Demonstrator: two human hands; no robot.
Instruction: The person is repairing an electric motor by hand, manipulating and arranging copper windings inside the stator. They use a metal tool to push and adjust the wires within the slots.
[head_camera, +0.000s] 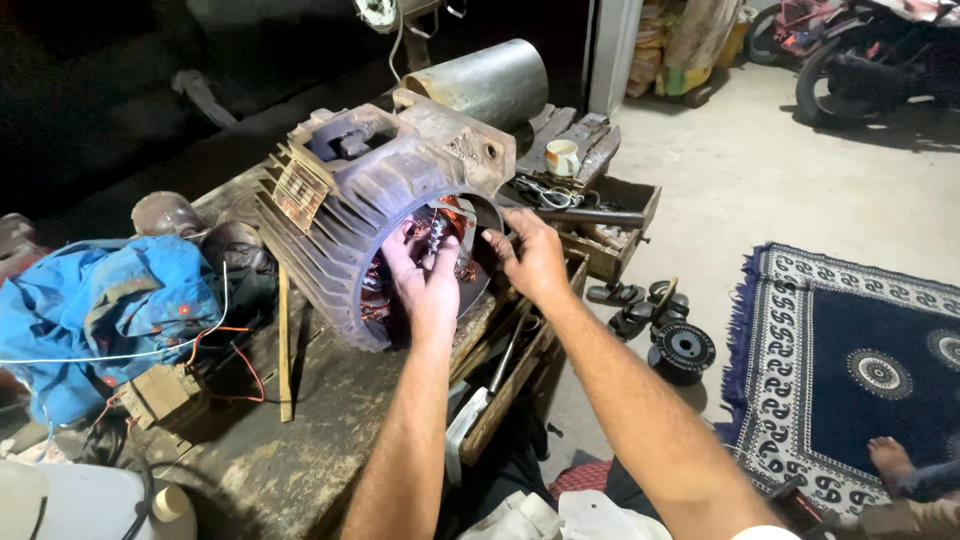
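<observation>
- I see the motor housing (385, 195) lying on its side on the tabletop (300, 440), at about 11 o'clock from my hands, with its open end turned toward me so the inside can be reached.
- My left hand (428, 280) goes into that opening, fingers (400, 255) spread loose over the copper windings (440, 225); they touch the coils but clench nothing.
- My right hand (535, 258) sits at 3 o'clock of the opening, fingers (497, 243) curled onto the rim, I judge to steady the housing while the left one probes; whether it truly grips I cannot tell.
- The ribbed side of the housing rests on the tabletop, which likely keeps the heavy casting from rolling.
- At 9 o'clock lies a blue cloth (110, 310) with loose wires (215, 345) beside it.
- At 1 o'clock stands a wooden tray (610, 235) with tools and a small cup (562, 157), kept within reach.
- A metal cylinder (490, 80) lies behind the housing at 12 o'clock.
- On the floor at 3 o'clock are black spools (680, 348) and a patterned rug (850, 370) with another person's foot (890, 460) at its near edge.
</observation>
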